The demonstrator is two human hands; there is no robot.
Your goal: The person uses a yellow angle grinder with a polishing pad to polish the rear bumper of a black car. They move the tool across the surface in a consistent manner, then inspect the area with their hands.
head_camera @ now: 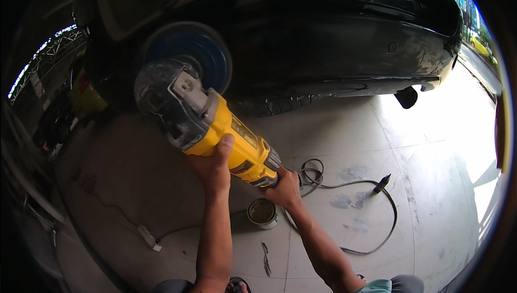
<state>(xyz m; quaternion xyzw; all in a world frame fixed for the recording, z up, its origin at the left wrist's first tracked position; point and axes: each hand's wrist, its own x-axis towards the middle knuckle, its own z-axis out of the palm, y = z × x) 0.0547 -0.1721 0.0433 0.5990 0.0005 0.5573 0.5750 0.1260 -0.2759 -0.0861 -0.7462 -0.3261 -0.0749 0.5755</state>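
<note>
A yellow-and-black electric rotary polisher (232,135) is held in both hands, tilted up toward the left. My left hand (212,164) grips the underside of its body, thumb laid along the near side. My right hand (284,186) wraps around its rear end. At the upper left, the polisher's round blue backing plate and pad (216,57) face the black rear bumper (315,55) of a car. The plate looks blurred; whether the pad touches the bumper is hidden. Dull, whitish smears mark the bumper's right part.
An open tin can (262,213) stands on the tiled floor below my hands. A grey cable (395,216) loops at right, beside a small dark object (382,183). A power strip (148,237) lies at left. The exhaust tip (406,97) juts below the bumper.
</note>
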